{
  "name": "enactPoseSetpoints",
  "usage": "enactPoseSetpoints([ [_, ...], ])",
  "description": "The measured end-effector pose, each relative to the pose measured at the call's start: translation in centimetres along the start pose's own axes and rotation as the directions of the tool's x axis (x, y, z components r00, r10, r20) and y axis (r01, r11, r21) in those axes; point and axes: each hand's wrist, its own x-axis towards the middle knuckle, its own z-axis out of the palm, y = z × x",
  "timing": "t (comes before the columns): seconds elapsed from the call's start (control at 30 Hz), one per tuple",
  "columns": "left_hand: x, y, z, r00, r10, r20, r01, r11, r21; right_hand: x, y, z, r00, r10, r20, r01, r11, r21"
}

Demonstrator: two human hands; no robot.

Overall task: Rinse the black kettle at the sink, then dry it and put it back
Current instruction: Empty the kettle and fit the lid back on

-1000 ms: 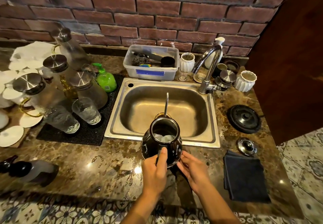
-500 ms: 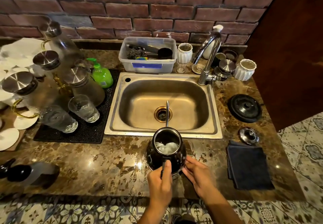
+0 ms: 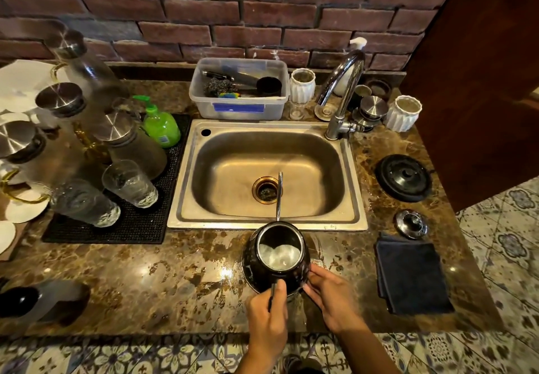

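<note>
Brown marble counter (image 3: 145,280) under a brick wall, seen from above, with a steel sink (image 3: 354,222) set in the middle.

Just below the sink's near rim, at lower centre, the black kettle (image 3: 253,268) now seems to sit on the counter. A second ago it was out over that rim, so I have drawn it back toward me. Its thin spout (image 3: 279,195) points away from me over the basin. I judge the rinse finished and the drying next. Something pale shines inside; I cannot tell whether it is water or glare.

My left hand (image 3: 267,315) is clamped round the slim handle at the kettle's near side. My right hand (image 3: 332,298), just beside it, lays its fingers against the kettle's lower right flank without closing round it.

At far left stand lidded glass carafes (image 3: 61,102) and two upturned glasses (image 3: 129,184) on a black mat (image 3: 131,228), with a green soap bottle (image 3: 160,126) behind. A plastic tub (image 3: 239,108) of scrubbers sits behind the sink, and the tap (image 3: 341,91) is at its upper right corner.

At right, well apart from the kettle, lie a black lid (image 3: 404,177), a small metal knob (image 3: 411,224) and a folded dark cloth (image 3: 411,274). Nothing lies between my right hand and the cloth.
</note>
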Motion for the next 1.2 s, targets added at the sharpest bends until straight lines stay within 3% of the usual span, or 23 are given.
enactPoseSetpoints([
  [0.53, 0.3, 1.3, -0.2, 0.997, 0.025, 0.075, -0.023, 0.999, -0.038, -0.7, -0.3, 0.7, 0.997, -0.053, -0.051, 0.054, 0.999, 0.008],
  [0.77, -0.2, 1.5, -0.7, 0.994, -0.016, 0.109, 0.015, 1.0, 0.011, -1.6, -0.5, 0.5, 1.0, -0.03, -0.001, 0.03, 0.999, 0.018],
  [0.97, -0.1, 2.2, -1.8, 0.995, 0.077, 0.068, -0.088, 0.981, 0.172, -2.3, -0.8, 0.4, 0.997, -0.065, 0.039, 0.068, 0.995, -0.079],
  [1.07, 0.0, 1.9, -2.8, 0.995, 0.094, -0.012, -0.087, 0.955, 0.284, -2.1, -1.1, -0.1, 0.987, -0.125, 0.103, 0.141, 0.975, -0.172],
  [1.2, 0.1, 3.0, -3.7, 0.976, 0.167, -0.137, -0.12, 0.947, 0.298, -1.9, -2.5, -1.0, 0.967, -0.186, 0.173, 0.223, 0.947, -0.23],
])
